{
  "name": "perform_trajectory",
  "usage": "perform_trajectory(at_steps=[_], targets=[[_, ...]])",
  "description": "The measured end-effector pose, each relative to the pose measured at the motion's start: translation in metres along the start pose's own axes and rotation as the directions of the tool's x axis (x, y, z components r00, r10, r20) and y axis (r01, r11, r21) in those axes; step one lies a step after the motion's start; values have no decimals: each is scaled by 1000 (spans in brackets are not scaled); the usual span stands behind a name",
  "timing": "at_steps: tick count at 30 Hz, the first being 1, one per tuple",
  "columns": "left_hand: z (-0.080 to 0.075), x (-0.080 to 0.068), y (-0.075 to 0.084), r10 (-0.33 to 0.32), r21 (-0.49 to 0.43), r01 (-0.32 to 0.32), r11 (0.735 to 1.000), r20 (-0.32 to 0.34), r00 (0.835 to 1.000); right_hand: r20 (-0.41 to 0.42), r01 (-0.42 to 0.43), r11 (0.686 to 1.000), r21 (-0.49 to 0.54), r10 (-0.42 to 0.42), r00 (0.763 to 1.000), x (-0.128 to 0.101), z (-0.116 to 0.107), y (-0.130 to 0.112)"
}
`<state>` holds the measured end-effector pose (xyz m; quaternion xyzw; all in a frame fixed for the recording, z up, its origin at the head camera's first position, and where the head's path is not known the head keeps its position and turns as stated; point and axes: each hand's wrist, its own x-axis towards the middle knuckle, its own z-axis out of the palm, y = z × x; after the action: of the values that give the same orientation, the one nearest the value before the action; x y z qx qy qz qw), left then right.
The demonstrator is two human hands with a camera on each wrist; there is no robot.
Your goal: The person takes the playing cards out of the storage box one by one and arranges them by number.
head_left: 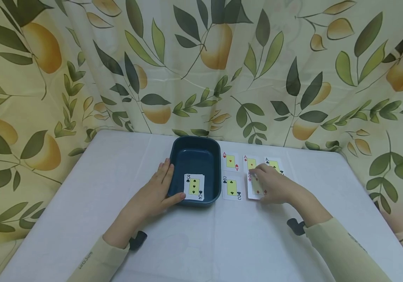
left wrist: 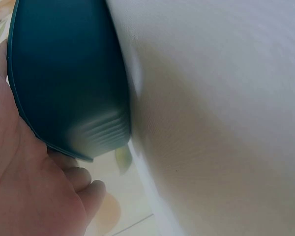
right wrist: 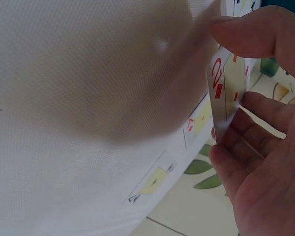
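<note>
A dark teal tray (head_left: 195,156) stands mid-table with a three of spades (head_left: 194,187) lying face up inside. My left hand (head_left: 157,190) holds the tray's near left corner, fingers along the side wall, thumb on the front wall. In the left wrist view its palm (left wrist: 29,187) lies against the tray (left wrist: 64,73). My right hand (head_left: 270,183) pinches a two of diamonds (head_left: 255,188) and tilts it up off the table. The right wrist view shows that card (right wrist: 225,93) between thumb and fingers (right wrist: 258,34).
Right of the tray, face-up cards lie on the white table (head_left: 92,203): an ace of hearts (head_left: 231,161), a two of clubs (head_left: 232,188), an ace of diamonds (head_left: 250,161) and a black ace (head_left: 274,164). A leaf-and-fruit curtain (head_left: 201,66) hangs behind.
</note>
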<state>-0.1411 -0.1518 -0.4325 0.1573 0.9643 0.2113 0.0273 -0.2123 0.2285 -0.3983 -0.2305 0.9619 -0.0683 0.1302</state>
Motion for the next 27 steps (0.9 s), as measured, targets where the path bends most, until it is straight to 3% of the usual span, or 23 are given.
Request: perform_trajectory(at_steps=[27], targets=[[-1,0,0,6,9,-6,1000,-6,1000,99,-7,1000,-12,8,995,4,4,1]])
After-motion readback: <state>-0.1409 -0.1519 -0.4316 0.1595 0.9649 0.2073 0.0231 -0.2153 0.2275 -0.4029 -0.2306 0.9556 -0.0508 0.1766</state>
